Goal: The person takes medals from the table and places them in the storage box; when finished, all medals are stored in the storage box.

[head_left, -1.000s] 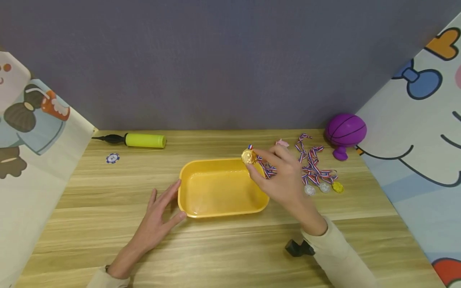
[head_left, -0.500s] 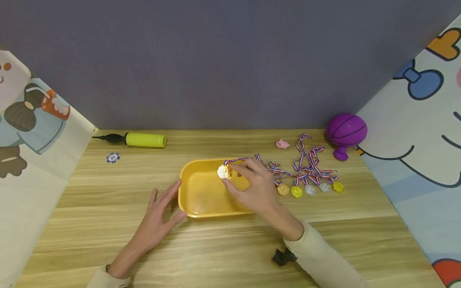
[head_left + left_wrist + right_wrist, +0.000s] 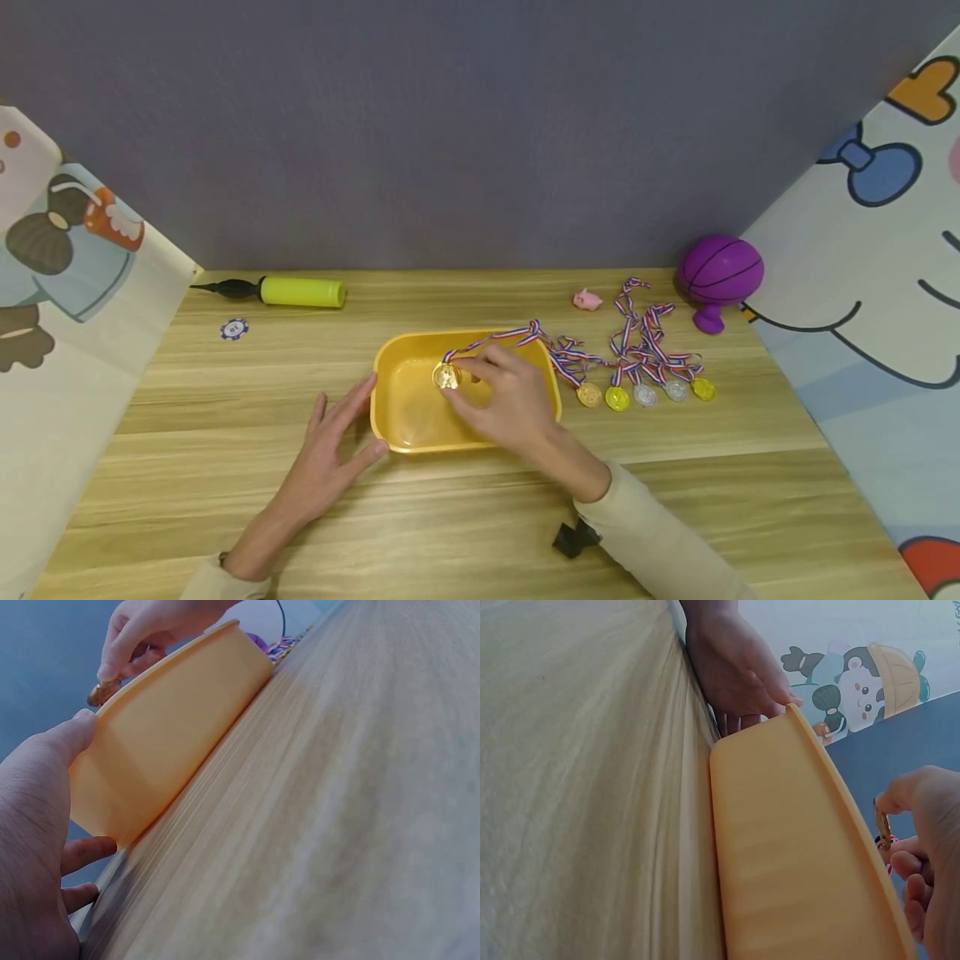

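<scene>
My right hand (image 3: 510,404) pinches a gold medal (image 3: 447,376) between thumb and fingers, over the inside of a yellow plastic basin (image 3: 405,417). The medal's striped red, white and blue ribbon (image 3: 495,337) trails across the basin's far rim toward other ribbons on the right. In the right wrist view the medal (image 3: 883,825) appears edge-on above the rim. My left hand (image 3: 322,467) rests against the basin's left end, fingers spread and thumb at the near corner. The left wrist view shows that thumb (image 3: 73,735) at the rim and fingers low on the side wall.
Several medals (image 3: 617,398) with tangled ribbons (image 3: 648,350) lie right of the basin. Behind them are a pink pig figure (image 3: 587,300) and a purple balloon (image 3: 720,273). A yellow-green hand pump (image 3: 300,292) and a poker chip (image 3: 235,329) lie at the back left. A grey wall (image 3: 480,150) bounds the back.
My right hand has carried the gold medal left and down, from above the basin's right end to over its middle, drawing the ribbon along. The left hand stays in place.
</scene>
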The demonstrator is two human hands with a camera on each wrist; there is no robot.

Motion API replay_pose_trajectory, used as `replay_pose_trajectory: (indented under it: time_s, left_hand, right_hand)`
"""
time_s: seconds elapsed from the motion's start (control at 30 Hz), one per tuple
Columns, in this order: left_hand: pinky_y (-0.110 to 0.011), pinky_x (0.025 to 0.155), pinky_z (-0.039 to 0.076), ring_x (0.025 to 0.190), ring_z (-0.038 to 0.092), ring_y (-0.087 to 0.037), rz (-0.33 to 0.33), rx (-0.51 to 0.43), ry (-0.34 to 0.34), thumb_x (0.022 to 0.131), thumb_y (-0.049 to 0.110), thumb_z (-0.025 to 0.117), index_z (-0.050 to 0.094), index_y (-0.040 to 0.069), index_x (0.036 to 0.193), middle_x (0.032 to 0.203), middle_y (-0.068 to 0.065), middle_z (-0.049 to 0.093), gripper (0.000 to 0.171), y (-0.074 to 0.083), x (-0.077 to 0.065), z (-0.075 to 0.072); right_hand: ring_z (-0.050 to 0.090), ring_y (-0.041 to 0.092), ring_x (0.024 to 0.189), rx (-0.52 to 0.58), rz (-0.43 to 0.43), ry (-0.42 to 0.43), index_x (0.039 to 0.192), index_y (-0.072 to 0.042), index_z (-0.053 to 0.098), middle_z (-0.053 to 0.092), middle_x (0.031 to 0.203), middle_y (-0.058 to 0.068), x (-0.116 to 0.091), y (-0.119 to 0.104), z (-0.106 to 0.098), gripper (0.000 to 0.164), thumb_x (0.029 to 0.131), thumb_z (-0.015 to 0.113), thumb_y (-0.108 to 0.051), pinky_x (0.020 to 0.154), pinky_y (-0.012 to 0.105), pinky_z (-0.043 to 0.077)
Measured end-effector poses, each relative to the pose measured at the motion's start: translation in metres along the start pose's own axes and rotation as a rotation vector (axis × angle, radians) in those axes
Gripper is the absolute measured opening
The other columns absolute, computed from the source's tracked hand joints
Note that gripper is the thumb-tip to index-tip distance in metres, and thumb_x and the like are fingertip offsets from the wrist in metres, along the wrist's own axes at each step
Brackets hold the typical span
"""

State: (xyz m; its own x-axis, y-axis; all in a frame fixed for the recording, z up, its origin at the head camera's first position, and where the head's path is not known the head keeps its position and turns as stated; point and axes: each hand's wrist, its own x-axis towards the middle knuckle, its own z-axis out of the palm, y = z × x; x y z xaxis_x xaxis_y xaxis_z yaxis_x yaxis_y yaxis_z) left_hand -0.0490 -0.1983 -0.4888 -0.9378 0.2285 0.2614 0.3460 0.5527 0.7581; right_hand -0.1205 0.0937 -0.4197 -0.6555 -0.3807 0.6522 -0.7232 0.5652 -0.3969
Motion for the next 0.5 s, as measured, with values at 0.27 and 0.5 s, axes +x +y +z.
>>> replay_pose_trajectory:
  time_s: [0.27,0.5]
  left_hand:
    - [-0.072,0.134,-0.005,0.159,0.040,-0.049,0.003,0.008,-0.001,0.101,0.027,0.080,0.030,0.028,0.177,0.166,-0.015,0.056,0.091,0.0017,0.0003,-0.0003]
    - [-0.072,0.134,-0.005,0.159,0.040,-0.050,0.006,0.015,0.000,0.101,0.028,0.080,0.031,0.028,0.177,0.167,-0.015,0.054,0.091,0.0006,0.0002,0.0003]
  right_hand:
    - [0.066,0.012,0.077,-0.047,0.029,-0.159,0.108,-0.007,0.088,0.071,0.091,-0.001,-0.0010,-0.0030,0.0058,0.032,0.087,0.092,-0.031,0.068,0.025,0.057]
    - [0.071,0.013,0.083,-0.066,0.045,-0.269,0.113,-0.010,0.088,0.074,0.098,-0.002,0.0013,-0.0067,0.0105,0.035,0.089,0.091,-0.035,0.075,0.029,0.062]
